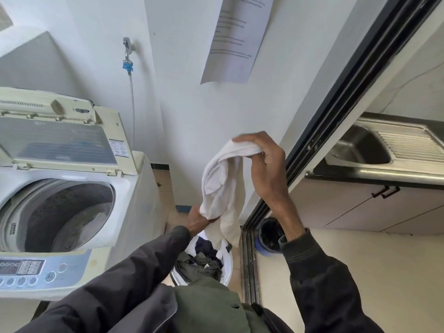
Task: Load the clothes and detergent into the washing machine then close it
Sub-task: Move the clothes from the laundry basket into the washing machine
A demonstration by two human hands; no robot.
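Note:
A white cloth (pixel 223 186) hangs in the air above a white laundry basket (pixel 227 272) that holds dark and green clothes (pixel 201 263). My right hand (pixel 264 164) grips the cloth's top end. My left hand (pixel 197 218) holds its lower edge. The top-loading washing machine (pixel 60 212) stands at the left with its lid (pixel 60 140) raised and its drum open. A dark round container with a blue base (pixel 269 236) sits on the floor to the right of the basket; its contents cannot be told.
A water tap with a blue fitting and hose (pixel 128 66) is on the wall behind the machine. A paper notice (pixel 235 37) hangs on the wall. A sliding door track (pixel 249 265) runs along the floor. A steel sink (pixel 384 145) stands at the right.

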